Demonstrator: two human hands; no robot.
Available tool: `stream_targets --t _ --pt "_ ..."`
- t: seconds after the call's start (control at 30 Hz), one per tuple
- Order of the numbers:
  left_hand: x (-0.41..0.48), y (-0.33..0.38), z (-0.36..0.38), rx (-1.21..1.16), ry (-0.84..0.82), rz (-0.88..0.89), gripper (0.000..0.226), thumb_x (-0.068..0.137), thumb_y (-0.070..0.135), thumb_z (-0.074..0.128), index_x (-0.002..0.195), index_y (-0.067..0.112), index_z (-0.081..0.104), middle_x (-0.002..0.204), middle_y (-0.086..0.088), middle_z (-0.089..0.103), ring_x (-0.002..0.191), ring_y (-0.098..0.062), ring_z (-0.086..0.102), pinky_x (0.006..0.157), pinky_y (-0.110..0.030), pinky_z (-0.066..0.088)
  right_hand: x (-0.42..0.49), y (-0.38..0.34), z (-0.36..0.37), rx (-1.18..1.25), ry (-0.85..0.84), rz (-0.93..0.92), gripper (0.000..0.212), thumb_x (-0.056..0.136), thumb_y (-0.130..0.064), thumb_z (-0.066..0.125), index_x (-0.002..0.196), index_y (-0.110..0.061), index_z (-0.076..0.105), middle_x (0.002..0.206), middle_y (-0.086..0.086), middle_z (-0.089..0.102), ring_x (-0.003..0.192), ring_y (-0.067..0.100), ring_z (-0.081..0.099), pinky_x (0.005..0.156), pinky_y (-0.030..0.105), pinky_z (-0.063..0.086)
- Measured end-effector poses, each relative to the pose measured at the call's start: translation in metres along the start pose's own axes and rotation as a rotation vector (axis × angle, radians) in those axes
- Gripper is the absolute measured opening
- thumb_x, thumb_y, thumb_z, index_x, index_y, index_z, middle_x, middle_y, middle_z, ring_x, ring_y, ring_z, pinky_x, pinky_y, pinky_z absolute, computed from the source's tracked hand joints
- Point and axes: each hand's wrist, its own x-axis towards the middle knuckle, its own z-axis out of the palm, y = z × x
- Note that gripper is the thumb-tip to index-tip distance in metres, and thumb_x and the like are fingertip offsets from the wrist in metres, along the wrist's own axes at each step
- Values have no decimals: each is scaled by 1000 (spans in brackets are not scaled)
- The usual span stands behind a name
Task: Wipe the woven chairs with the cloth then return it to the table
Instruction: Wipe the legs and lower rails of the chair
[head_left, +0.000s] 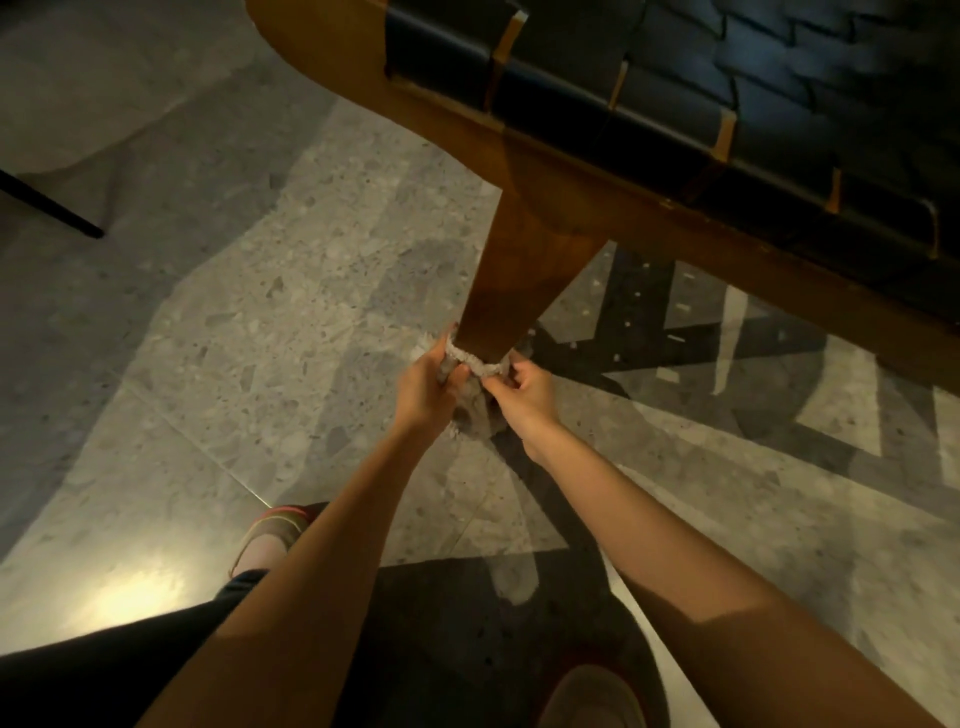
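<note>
A woven chair (675, 104) with black straps on a brown wooden frame fills the upper right. Its wooden leg (514, 270) slants down to the floor at the centre. A pale fluffy cloth (480, 366) is wrapped around the bottom of that leg. My left hand (423, 384) grips the cloth's left end, and my right hand (524, 387) pinches its right end. More of the cloth hangs bunched between my wrists. The foot of the leg is hidden behind cloth and hands.
Speckled terrazzo floor (260, 338) spreads all around, crossed by the chair's shadows on the right. A thin black furniture leg (57, 208) angles in at the far left. My two feet in slippers (270, 540) stand near the bottom edge.
</note>
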Motion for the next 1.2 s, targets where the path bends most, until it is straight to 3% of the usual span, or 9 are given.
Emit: stream_targets --t 0.23,0.37,0.43,0.5,0.67,0.83,1.0,1.1,1.2 --pt "21 20 -31 302 -219 -98 29 90 18 61 119 14 61 101 0 62 95 -14 58 70 -8 37 -8 -8 -5 -53 168 -141 35 85 -5 67 120 -6 64 109 8 69 97 17 66 83 23 53" --pt "33 63 -57 437 -376 -182 26 88 30 65 108 13 62 91 1 57 89 -18 55 59 -12 37 -25 -23 -11 76 269 -214 45 82 -6 72 125 -4 59 94 -11 64 73 -15 58 69 4 46" --pt "29 74 -59 294 -330 -205 22 87 23 67 105 10 62 92 -2 60 99 -24 59 51 -4 35 -32 -32 -15 119 318 -236 48 80 -3 73 125 0 58 96 -10 59 69 -21 54 66 1 45" --pt "20 84 -59 198 -293 -202 33 88 17 66 117 4 60 107 -6 63 103 -21 59 64 -6 40 -41 -42 -19 155 354 -249 48 80 -2 72 125 0 58 105 -6 62 79 -12 62 72 4 48" --pt "5 118 -75 28 -197 -62 36 87 15 66 121 5 60 94 3 62 89 -4 59 80 -10 45 -64 -68 -29 217 404 -307 49 81 -10 73 127 -5 59 119 7 67 106 14 64 92 32 53" --pt "-8 150 -84 -208 -77 117 49 83 4 67 129 -1 52 106 6 65 80 17 61 78 -4 46 -87 -98 -37 345 513 -408 44 79 -11 75 121 -6 64 110 2 71 100 6 66 88 24 54" --pt "-18 154 -71 -464 78 197 53 84 9 68 133 4 50 120 -3 65 108 -5 62 93 -23 50 -93 -109 -39 365 580 -511 34 81 -13 74 115 -10 69 99 -8 73 94 2 67 83 25 56" --pt "-20 138 -58 -436 159 287 52 87 9 66 135 15 46 99 8 70 90 -3 67 85 -14 49 -86 -100 -36 330 578 -528 40 80 -17 75 118 -8 67 102 -7 73 95 -1 66 82 17 53" --pt "-14 106 -48 -414 112 280 52 89 6 62 134 23 42 100 30 64 96 6 63 83 -9 47 -74 -80 -25 258 532 -506 38 81 -16 74 118 -13 67 102 -9 72 94 -3 66 79 12 52"
